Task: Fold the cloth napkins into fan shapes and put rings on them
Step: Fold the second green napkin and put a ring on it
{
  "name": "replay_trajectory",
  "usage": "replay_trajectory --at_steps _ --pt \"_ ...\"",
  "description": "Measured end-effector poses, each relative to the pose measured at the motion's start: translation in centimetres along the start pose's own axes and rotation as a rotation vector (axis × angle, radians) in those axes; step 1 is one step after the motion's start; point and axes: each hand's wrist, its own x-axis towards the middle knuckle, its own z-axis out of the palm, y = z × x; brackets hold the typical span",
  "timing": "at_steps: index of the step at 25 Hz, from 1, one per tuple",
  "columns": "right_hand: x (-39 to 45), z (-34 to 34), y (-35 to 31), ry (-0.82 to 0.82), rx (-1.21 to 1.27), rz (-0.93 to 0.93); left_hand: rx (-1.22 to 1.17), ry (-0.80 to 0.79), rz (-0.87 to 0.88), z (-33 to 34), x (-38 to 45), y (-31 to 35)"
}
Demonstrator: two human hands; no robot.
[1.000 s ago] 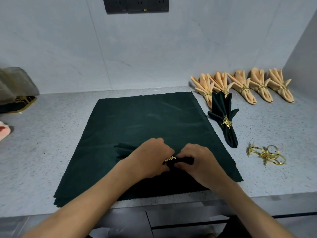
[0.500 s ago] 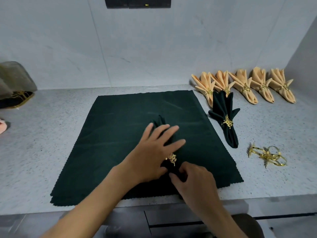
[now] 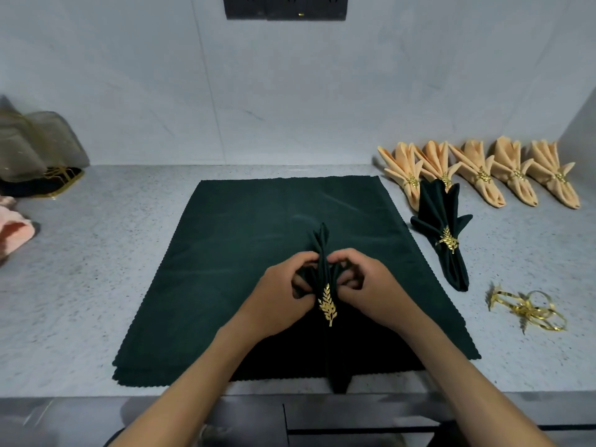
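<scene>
**Both hands gripping the ringed green napkin**

The left hand (image 3: pixel 280 300) is curling its fingers round the left-side folds of a dark green napkin (image 3: pixel 323 253), and the right hand (image 3: pixel 374 293) is pinching the folds on the right side, so both hands are holding the same cloth. Between the two hands a gold leaf ring (image 3: pixel 327 305) is sitting on the napkin, with the pointed folds rising above it towards the wall and the tail running down over the front edge of the bench (image 3: pixel 80 285).

The napkin is lying on top of a flat green cloth (image 3: pixel 242 253) that is spreading across the middle of the bench. Just right of that cloth a finished green napkin (image 3: pixel 446 227) is lying fanned out with its own gold ring round it. Behind it, by the wall, five peach napkins (image 3: pixel 477 174) are lying in a row, each one ringed. Near the right front of the bench a small heap of loose gold rings (image 3: pixel 529 309) is resting. At the far left a grey mesh bag (image 3: pixel 38 146) is standing over something dark, and a pink cloth (image 3: pixel 13 230) is showing at the edge.
</scene>
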Motion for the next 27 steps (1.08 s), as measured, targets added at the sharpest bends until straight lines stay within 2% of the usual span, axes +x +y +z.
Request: replay_trajectory --at_steps 2,5,8,12,14,16,18,20,22,25,27 --pt "-0.4 -0.3 0.7 0.096 -0.06 -0.053 0.1 0.043 0.065 -0.5 -0.1 -0.9" --pt "-3.1 -1.5 2.7 0.167 -0.392 -0.139 0.434 0.145 0.109 -1.2 -1.6 -3.7" --pt "-5.7 -2.0 3.6 0.081 -0.617 -0.222 0.46 0.151 0.131 -0.6 -4.0 -4.5" --pt "-5.9 -2.9 2.6 -0.047 -0.57 -0.184 0.606 0.049 0.221 0.1 -5.7 -3.5" --pt "-4.1 -3.6 1.3 0.026 -0.435 -0.116 0.548 0.002 0.125 -1.4 -4.0 -2.4" --pt "-1.3 -4.0 0.2 0.161 -0.397 -0.083 0.457 0.054 0.047 -2.6 -0.9 -1.2" --pt "1.4 -3.8 -1.0 0.133 -0.524 -0.114 0.481 0.088 0.13 -3.2 2.3 0.4" --pt "2.9 -3.2 -1.6 0.105 -0.717 -0.189 0.527 0.0 0.255 -3.3 4.7 1.4" --pt "3.3 -3.2 -1.5 0.115 -0.799 -0.245 0.573 -0.029 0.314 -3.5 5.5 1.2" --pt "3.3 -3.4 -0.4 0.107 -0.853 -0.371 0.564 0.094 0.329 -4.0 5.0 -0.1" --pt "2.5 -3.7 0.8 0.168 -0.877 -0.398 0.558 0.132 0.317 -4.4 3.6 -1.0"
